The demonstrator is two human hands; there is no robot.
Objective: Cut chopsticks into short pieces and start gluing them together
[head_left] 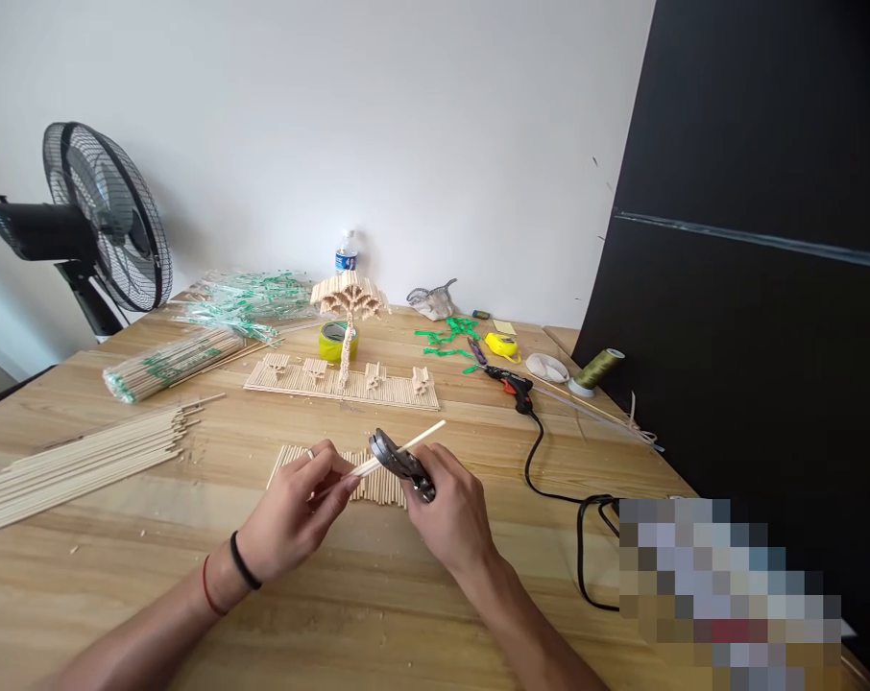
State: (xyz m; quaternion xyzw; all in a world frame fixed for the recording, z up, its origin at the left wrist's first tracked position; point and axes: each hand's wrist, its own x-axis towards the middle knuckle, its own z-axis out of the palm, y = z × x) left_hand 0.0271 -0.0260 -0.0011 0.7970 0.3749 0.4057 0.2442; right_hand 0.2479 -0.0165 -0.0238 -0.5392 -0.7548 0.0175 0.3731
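Bamboo stick [413, 443], pale and thin, pinched in left hand [295, 513] fingers, sits in cutters [400, 461] gripped by right hand [446, 509] above bare wooden table [377, 614]

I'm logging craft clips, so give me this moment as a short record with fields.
setting: wooden table by a white wall
left hand: holds a thin wooden stick
right hand: grips cutting pliers, jaws around the stick
under the hands: a row of short cut sticks
behind: stick model with umbrella
left side: loose stick pile
right side: glue gun, thread spool
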